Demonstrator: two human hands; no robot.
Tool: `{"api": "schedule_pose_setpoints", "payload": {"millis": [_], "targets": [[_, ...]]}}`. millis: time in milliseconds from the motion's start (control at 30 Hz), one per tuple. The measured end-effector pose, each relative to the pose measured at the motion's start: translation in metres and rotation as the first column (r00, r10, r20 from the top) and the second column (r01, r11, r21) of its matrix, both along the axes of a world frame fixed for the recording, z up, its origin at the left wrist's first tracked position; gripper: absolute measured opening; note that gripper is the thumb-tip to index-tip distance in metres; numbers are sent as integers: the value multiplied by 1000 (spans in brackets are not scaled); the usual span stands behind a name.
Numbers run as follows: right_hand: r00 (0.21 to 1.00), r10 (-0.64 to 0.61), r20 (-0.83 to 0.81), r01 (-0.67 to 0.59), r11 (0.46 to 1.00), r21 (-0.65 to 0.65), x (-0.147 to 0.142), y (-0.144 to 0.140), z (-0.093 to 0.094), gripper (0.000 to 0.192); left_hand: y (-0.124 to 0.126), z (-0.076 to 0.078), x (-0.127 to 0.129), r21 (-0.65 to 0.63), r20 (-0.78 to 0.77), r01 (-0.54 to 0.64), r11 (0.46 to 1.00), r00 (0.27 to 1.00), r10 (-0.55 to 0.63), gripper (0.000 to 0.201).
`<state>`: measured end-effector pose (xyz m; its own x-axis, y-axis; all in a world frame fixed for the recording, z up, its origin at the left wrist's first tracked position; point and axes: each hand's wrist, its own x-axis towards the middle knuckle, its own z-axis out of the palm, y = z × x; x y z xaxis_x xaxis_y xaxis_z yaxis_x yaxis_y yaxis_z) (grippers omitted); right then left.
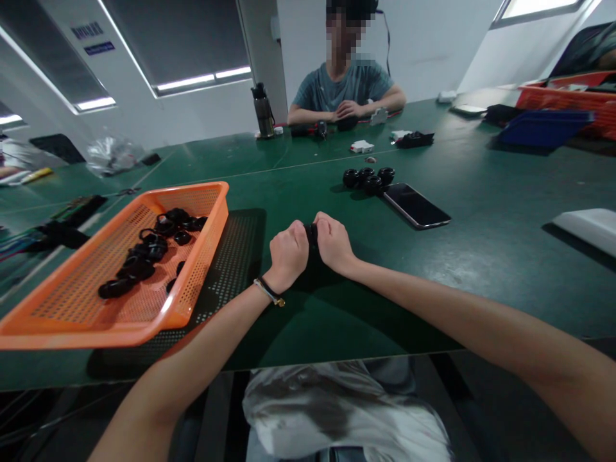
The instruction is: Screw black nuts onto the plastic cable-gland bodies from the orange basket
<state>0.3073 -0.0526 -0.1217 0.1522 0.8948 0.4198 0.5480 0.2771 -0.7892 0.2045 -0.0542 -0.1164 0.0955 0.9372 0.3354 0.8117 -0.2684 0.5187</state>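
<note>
— Between my two fists, over the table (481, 256) just ahead of my chest, sits a small black part (312, 232). My left hand (287, 253) and right hand (333, 244) are both curled tight on it from either side, knuckles almost touching.

— Can you see the part properly?

— Barely. Only a sliver shows between the thumbs, so I can't tell whether it's one piece or two. That's my first worry: if I'm pressing or twisting it off-line, I'd judge it could jam or pop out, and I wouldn't see it coming.

— Where would it go?

— Likely off the near edge into my lap, or rolling under the tray (192, 301) to my left, which overhangs the table's front. A bump from my left forearm could tip it and spill the black rings (139, 256).

— Anything on the right?

— A phone (416, 205) lies beyond my hands, touching a cluster of black pieces (368, 178). A slip could knock those.
</note>
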Motion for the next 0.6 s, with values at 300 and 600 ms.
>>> {"api": "schedule_pose_setpoints", "payload": {"millis": [300, 600], "targets": [[996, 14, 86, -17, 999, 29, 6, 8, -5, 28, 6, 0, 6, -175, 389, 74, 982, 921, 0, 39], [862, 116, 493, -287, 914, 288, 29, 10, -2, 25, -1, 6, 12, -554, 754, 374, 743, 605, 257, 50]]}}
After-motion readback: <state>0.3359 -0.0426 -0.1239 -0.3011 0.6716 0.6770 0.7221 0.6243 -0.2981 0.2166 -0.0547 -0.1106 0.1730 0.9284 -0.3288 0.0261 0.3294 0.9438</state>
